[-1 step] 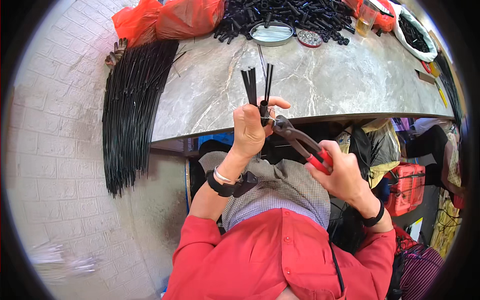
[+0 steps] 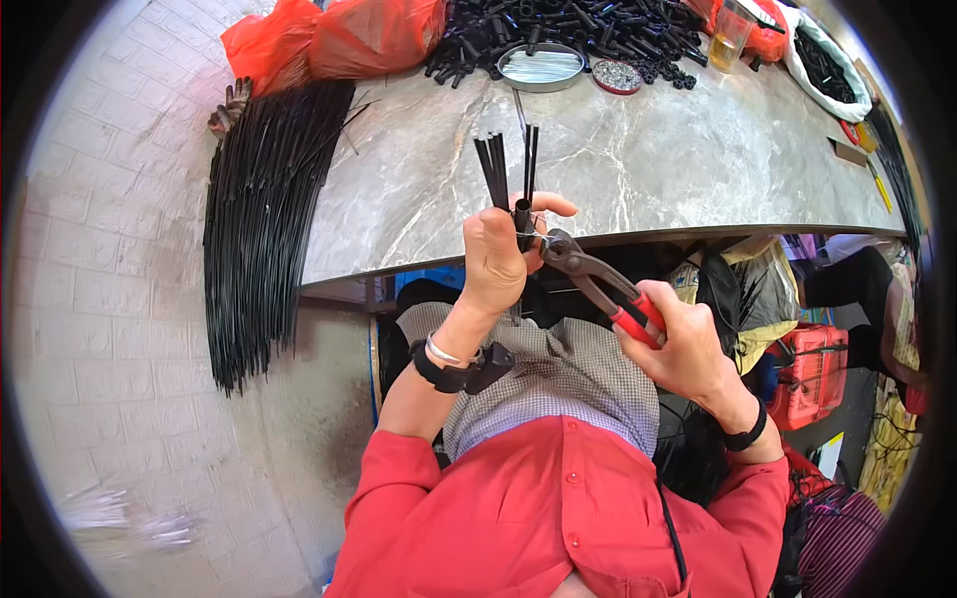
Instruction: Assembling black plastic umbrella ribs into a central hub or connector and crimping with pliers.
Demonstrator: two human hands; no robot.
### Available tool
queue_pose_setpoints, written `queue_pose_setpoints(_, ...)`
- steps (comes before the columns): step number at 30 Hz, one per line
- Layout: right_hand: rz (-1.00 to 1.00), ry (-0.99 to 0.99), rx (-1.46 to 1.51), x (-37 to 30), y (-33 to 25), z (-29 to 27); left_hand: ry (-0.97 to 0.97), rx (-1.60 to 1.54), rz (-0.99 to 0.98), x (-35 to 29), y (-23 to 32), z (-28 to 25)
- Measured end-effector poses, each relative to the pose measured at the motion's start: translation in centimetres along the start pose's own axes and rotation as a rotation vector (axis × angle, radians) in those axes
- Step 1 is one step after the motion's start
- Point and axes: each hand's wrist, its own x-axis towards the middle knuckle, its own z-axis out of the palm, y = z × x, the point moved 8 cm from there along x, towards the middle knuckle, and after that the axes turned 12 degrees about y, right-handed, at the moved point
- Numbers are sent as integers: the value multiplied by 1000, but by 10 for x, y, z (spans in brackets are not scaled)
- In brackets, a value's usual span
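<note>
My left hand (image 2: 493, 261) is closed round several thin black rods (image 2: 491, 164) and a short black tube (image 2: 522, 212), held upright just off the table's front edge. A thin silvery wire (image 2: 530, 234) crosses beside the tube. Wrapped round red handles, my right hand (image 2: 683, 339) grips end-cutting pincers (image 2: 595, 274). The pincers' dark jaws meet the wire at the bundle's right side; whether they are fully closed on it I cannot tell. My left palm and fingers partly hide the lower ends of the rods.
The grey marble-patterned table (image 2: 419, 179) bears a long bundle of black rods (image 2: 269, 239) overhanging its left edge. Along the back are a heap of black tubular parts (image 2: 598, 30), a round tin (image 2: 541, 80) of thin wires, a small red dish (image 2: 616, 77) and a cup (image 2: 731, 38).
The rods have tilted very slightly to the left in my left hand. The pincers have hardly moved.
</note>
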Motion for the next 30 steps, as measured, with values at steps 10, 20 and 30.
queue_pose_setpoints(10,42,-83,151,20,-20,-7,57,38,1,9,-7,-14)
queue_pose_setpoints(20,410,-405,602,-2,-6,29,32,-107,-53,8,-11,-15)
queue_pose_setpoints(30,304,-383,357,-3,-14,24,39,-181,-45,6,-20,-14)
